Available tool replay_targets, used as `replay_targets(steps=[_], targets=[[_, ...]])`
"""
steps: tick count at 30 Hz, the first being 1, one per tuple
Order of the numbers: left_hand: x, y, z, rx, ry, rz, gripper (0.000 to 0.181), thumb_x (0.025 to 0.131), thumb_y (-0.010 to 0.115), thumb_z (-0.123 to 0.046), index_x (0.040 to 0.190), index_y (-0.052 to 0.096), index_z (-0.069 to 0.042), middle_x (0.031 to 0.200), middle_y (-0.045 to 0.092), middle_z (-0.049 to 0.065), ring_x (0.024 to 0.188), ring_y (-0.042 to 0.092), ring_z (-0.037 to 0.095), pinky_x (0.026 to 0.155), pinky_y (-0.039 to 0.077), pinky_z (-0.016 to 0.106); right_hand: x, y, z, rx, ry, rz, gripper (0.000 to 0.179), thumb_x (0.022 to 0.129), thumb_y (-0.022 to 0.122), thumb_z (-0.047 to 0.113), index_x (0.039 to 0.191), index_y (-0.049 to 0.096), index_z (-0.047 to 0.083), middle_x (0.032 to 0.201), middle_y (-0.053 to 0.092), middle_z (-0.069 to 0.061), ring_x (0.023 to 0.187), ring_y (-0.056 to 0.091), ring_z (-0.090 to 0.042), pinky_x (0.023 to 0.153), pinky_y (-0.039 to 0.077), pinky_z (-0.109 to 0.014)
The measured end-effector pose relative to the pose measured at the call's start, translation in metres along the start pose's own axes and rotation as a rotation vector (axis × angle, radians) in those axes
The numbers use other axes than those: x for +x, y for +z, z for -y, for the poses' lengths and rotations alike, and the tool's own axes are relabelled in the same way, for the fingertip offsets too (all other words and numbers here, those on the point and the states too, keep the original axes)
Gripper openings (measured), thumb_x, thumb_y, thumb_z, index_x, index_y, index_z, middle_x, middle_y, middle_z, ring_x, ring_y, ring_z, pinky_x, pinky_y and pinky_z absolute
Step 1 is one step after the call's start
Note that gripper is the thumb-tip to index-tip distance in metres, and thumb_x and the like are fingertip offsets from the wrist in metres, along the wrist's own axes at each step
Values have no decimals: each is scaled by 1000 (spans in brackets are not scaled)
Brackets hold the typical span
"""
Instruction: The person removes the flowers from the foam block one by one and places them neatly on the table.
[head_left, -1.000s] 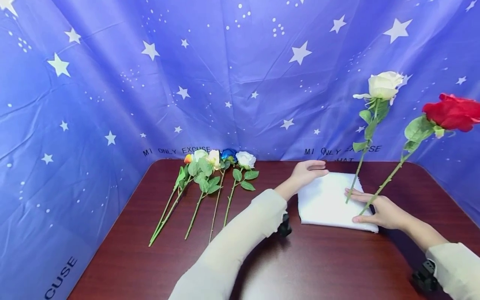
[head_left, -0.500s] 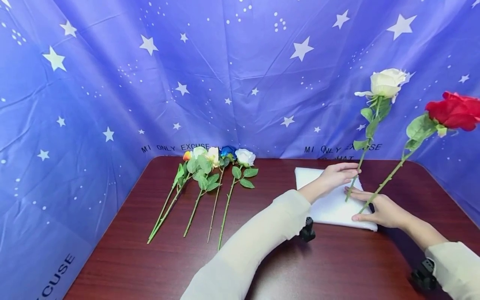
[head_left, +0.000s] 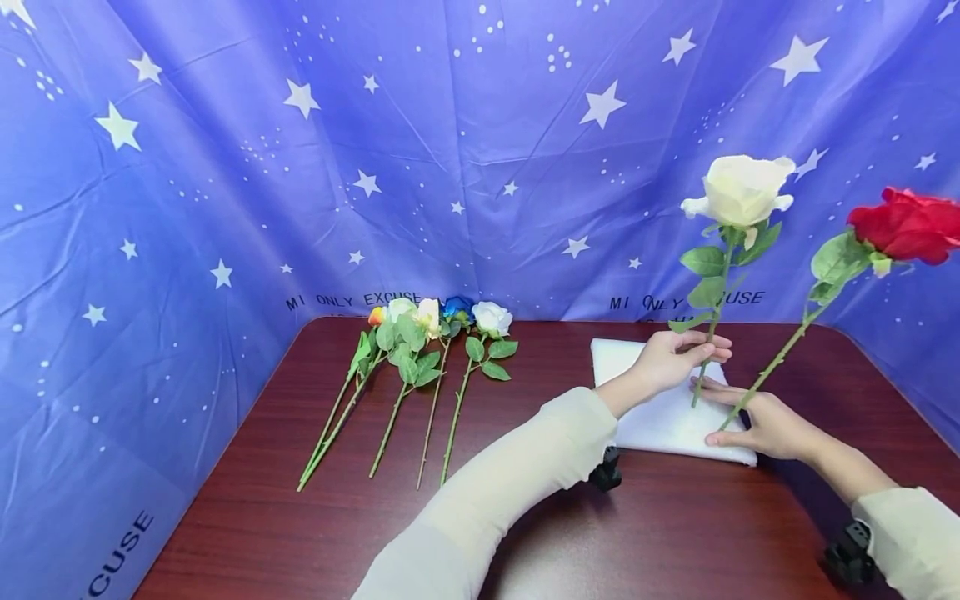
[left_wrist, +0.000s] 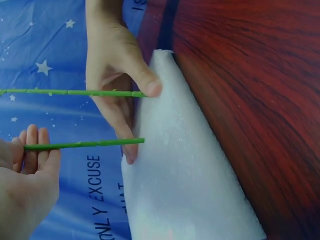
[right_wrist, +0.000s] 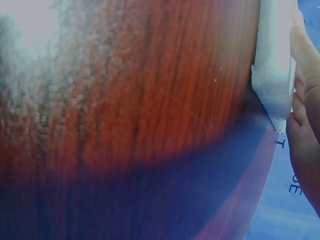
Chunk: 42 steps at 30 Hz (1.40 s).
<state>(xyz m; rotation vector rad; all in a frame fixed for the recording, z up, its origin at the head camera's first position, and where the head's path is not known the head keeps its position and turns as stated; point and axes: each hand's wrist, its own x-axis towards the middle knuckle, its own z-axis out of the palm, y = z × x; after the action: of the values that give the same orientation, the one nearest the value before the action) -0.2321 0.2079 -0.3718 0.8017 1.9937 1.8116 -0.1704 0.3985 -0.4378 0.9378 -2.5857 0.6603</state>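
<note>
A white foam block (head_left: 656, 429) lies on the table, with a white rose (head_left: 744, 190) and a red rose (head_left: 911, 225) standing in it by their stems. My left hand (head_left: 666, 362) pinches the white rose's green stem (left_wrist: 85, 145) between thumb and fingers, low down above the foam. My right hand (head_left: 776, 423) rests spread on the block's right part, around the feet of both stems. In the left wrist view its thumb lies at the foot of the red rose's stem (left_wrist: 60, 92). The red rose leans right; the white one stands more upright.
Several loose roses lie at the table's left, among them a blue rose (head_left: 457, 308) and another white rose (head_left: 492, 319). A blue curtain (head_left: 465, 150) with stars hangs close behind the dark red wooden table (head_left: 570, 542).
My left hand has moved right from the foam's back left corner to the white rose's stem and taken hold of it. The bloom has turned and shifted left. My right hand stays put.
</note>
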Motion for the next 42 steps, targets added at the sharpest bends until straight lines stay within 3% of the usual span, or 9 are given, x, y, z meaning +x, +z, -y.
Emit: replay_targets(steps=[5,10,13,23,27,31,35,42], targets=[[-4,-5,-3,-11,37,10,27,98,52,-14,120,67,-4,110,72,14,103,71,15,83,47,2,0,0,0,-3,-12,0,66,64,86,17,122,63,-4,137,35,30,127,26,28,100,20,10],[-5,-9,-8,-157,65,3,28,98,51,-7,121,64,1,114,69,21,107,69,22,87,52,7,0,-1,1,1,-19,4,67,65,86,17,124,62,-3,138,36,27,129,25,26,101,19,9],[-6,-12,-10,-196,87,10,28,97,51,-5,120,64,4,116,67,23,109,69,22,87,53,9,0,-1,1,2,-20,2,67,64,86,17,125,62,-1,139,36,27,129,26,26,101,19,9],[-7,-16,-8,-114,146,-41,26,95,55,-7,116,67,2,112,70,20,105,70,19,87,52,8,-2,0,0,-11,-20,-6,69,63,87,19,125,62,3,141,32,31,130,25,26,103,18,9],[-8,-16,-9,-109,117,-73,24,94,57,-8,113,69,2,108,72,19,100,72,18,85,53,8,-2,1,0,-6,-21,-7,69,63,87,18,125,62,2,142,31,33,130,25,25,103,17,9],[-9,-15,-10,8,98,-151,22,91,64,-11,110,71,-1,106,74,13,95,73,12,77,53,5,-1,0,1,-4,-18,-5,70,63,87,18,126,62,2,143,29,34,131,24,25,103,17,9],[-10,-17,-10,153,139,-226,22,87,70,-14,107,74,-5,105,74,9,93,73,10,73,50,1,-1,0,1,-3,-17,-8,70,63,87,18,127,62,2,142,30,34,131,25,25,104,17,8],[-16,-19,-12,58,122,-240,24,85,73,-19,104,75,-6,100,75,9,85,74,9,72,52,5,0,-2,2,0,1,8,71,65,86,18,129,60,5,143,28,36,131,23,26,102,16,9]])
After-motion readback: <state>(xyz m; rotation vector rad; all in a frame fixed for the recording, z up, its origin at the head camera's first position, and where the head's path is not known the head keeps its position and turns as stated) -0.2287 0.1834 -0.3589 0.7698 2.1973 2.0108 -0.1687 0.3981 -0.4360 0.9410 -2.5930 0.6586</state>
